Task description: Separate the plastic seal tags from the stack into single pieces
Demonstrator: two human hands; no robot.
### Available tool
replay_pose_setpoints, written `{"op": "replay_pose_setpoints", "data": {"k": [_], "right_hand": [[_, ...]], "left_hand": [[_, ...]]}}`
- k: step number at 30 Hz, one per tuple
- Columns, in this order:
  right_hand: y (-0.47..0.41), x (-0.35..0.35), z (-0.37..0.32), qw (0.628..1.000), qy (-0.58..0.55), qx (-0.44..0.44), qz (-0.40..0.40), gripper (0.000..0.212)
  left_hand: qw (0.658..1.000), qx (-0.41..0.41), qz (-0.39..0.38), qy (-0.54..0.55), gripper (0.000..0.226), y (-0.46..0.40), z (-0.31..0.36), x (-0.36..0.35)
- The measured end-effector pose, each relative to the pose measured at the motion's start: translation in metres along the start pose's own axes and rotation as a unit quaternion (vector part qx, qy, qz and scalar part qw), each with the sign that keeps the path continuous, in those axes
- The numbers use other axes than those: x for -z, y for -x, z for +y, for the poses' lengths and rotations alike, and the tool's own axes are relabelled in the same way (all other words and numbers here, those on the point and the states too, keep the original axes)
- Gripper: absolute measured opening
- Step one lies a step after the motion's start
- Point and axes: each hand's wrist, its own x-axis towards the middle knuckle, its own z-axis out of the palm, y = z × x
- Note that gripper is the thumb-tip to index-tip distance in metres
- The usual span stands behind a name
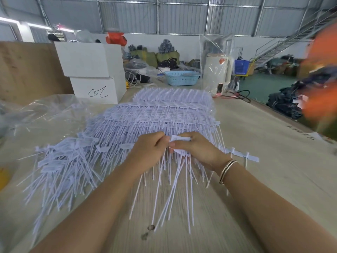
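1. Head view looks down on two bare forearms reaching forward over a pale wooden tabletop (273,128), the hands meeting at the near edge of a stack of tags (164,114).
2. Left hand (149,152): its grip is closed, fingers curled down and thumb tip pressed at the white tab of a tag (179,139), among the thin tails that run under the palm.
3. Right hand (197,148): its grip is also closed on the same white tab, thumb at its near edge and fingers folded over it from the right. Two thin bangles (228,170) circle this wrist.
4. Both hands lie knuckles up, thumbs almost touching, wrists low over the tag tails.
5. One large stack of white plastic tags, still joined in rows, lies at mid-tabletop beyond the hands; the tags are too many and too blurred to count.
6. One loose heap of tags (60,167) lies to the left, tails pointing toward the viewer.
7. A short joined strip (244,156) sticks out beside the right wrist.
8. Two white boxes (94,73) are stacked at the far left, one blue basket (181,77) stands farther back, and clear plastic wrap (45,114) lies at the left.
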Motion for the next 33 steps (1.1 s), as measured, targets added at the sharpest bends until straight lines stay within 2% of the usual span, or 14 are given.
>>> {"op": "replay_pose_setpoints", "data": {"k": [3, 5, 7, 11, 13, 14, 16, 18, 21, 24, 27, 30, 33], "right_hand": [[-0.002, -0.008, 0.0, 0.997, -0.049, 0.048, 0.028, 0.027], [-0.005, -0.012, 0.001, 0.994, -0.072, 0.077, 0.041, 0.023], [-0.006, -0.015, 0.001, 0.989, -0.084, 0.108, 0.054, 0.031], [-0.009, -0.017, 0.004, 0.984, -0.108, 0.13, 0.062, 0.044], [-0.009, -0.017, 0.005, 0.983, -0.118, 0.128, 0.062, 0.046], [-0.01, -0.017, 0.005, 0.982, -0.126, 0.125, 0.066, 0.043], [-0.01, -0.012, 0.003, 0.974, -0.179, 0.112, 0.084, 0.021], [-0.008, -0.005, 0.001, 0.969, -0.206, 0.106, 0.089, 0.018], [-0.003, 0.0, -0.002, 0.987, -0.115, 0.098, 0.05, 0.019], [-0.001, -0.001, -0.007, 0.993, -0.069, 0.093, 0.024, 0.023], [-0.003, -0.003, -0.006, 0.997, 0.004, 0.071, 0.029, 0.024], [-0.007, -0.006, -0.001, 0.992, 0.103, 0.04, 0.057, 0.012], [-0.011, -0.009, 0.001, 0.99, 0.111, 0.031, 0.082, 0.009]], "left_hand": [[0.982, 0.075, 0.001, 0.171, 0.03, 0.003, 0.003, 0.001], [0.964, 0.11, 0.014, 0.243, 0.028, 0.003, 0.004, -0.001], [0.941, 0.156, 0.022, 0.298, 0.026, 0.004, 0.006, -0.003], [0.933, 0.158, 0.011, 0.323, 0.052, 0.005, 0.011, -0.006], [0.925, 0.16, 0.019, 0.343, 0.047, 0.006, 0.014, -0.006], [0.918, 0.166, 0.025, 0.36, 0.043, 0.005, 0.014, -0.005], [0.9, 0.174, 0.043, 0.398, 0.044, 0.003, 0.01, 0.001], [0.914, 0.172, 0.054, 0.365, 0.047, -0.001, 0.004, 0.01], [0.969, 0.111, -0.003, 0.219, 0.034, 0.002, 0.0, 0.013], [0.983, 0.079, -0.063, 0.152, 0.027, 0.002, 0.003, -0.003], [0.992, 0.053, -0.078, 0.086, 0.016, 0.001, 0.002, -0.014], [0.988, 0.049, -0.032, 0.141, 0.024, 0.001, 0.001, -0.018], [0.981, 0.042, 0.018, 0.188, 0.036, 0.002, 0.004, -0.02]]}}
